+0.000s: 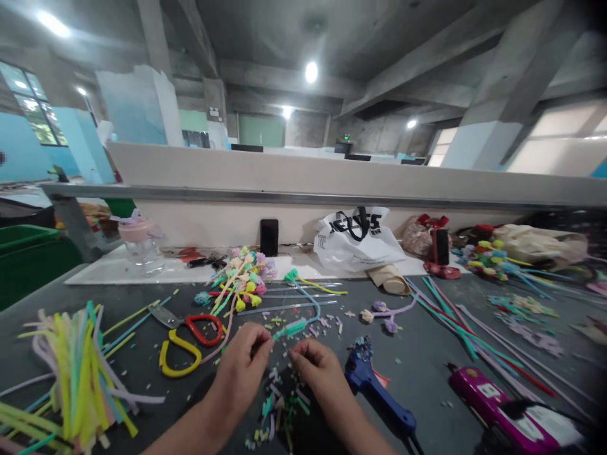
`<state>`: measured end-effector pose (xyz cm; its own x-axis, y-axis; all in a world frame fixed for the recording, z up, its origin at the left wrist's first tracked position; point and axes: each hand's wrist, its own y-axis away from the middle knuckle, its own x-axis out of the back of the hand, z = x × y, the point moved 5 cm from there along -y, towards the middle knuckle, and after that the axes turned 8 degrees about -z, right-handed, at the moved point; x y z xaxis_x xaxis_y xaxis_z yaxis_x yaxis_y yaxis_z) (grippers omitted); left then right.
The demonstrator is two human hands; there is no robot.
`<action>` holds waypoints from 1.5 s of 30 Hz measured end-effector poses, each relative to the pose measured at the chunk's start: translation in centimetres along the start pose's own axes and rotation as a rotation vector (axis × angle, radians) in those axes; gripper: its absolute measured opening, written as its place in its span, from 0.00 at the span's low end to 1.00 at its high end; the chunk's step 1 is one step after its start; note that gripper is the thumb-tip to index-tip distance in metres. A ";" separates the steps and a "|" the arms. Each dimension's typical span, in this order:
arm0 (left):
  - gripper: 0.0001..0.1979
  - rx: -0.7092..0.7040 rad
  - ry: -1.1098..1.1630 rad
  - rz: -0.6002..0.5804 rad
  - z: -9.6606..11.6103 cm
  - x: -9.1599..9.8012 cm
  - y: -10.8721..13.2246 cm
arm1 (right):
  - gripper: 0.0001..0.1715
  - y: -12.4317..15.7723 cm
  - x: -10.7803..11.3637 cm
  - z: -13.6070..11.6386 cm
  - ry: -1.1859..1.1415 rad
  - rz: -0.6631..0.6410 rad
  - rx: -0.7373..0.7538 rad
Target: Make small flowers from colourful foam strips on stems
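My left hand (pixel 247 355) is closed in a pinch just left of the middle of the dark table. Its fingertips meet the near end of a teal fuzzy strip (pixel 293 328) on a bent blue stem; whether they grip it I cannot tell. Close by on the right, my right hand (pixel 318 366) also pinches, thumb against fingers, and anything in it is too small to see. Short cut bits of pipe cleaner (pixel 284 404) are strewn between and below the hands. Scissors (pixel 192 344) with red and yellow handles lie open left of my left hand.
A blue glue gun (pixel 379 392) lies right of my right hand, and a purple tool (pixel 502 404) farther right. Pipe cleaners (pixel 78 373) are heaped at left. Fuzzy flowers (pixel 249 278), a phone (pixel 269 237), a clear bottle (pixel 142 246) and a white bag (pixel 355 243) stand behind.
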<state>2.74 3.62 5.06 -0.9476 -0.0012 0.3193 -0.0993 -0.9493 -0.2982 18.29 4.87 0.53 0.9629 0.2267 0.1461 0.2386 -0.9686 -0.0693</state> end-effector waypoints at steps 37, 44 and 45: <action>0.11 0.672 1.311 -0.410 -5.1 -1.3 3.1 | 0.09 -2.2 -1.7 -2.7 0.857 0.053 -0.019; 0.15 0.753 1.254 -0.432 -5.1 -1.3 3.5 | 0.07 -0.5 -0.1 -3.8 0.616 0.140 0.093; 0.15 0.762 1.247 -0.426 -5.1 -1.2 3.6 | 0.07 -0.4 -0.1 -3.8 0.607 0.144 0.102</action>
<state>2.02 1.83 -0.96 -0.5720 0.1937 -0.7971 -0.6173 -0.7416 0.2628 17.62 4.90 4.32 0.7503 -0.0322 0.6603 0.1514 -0.9639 -0.2190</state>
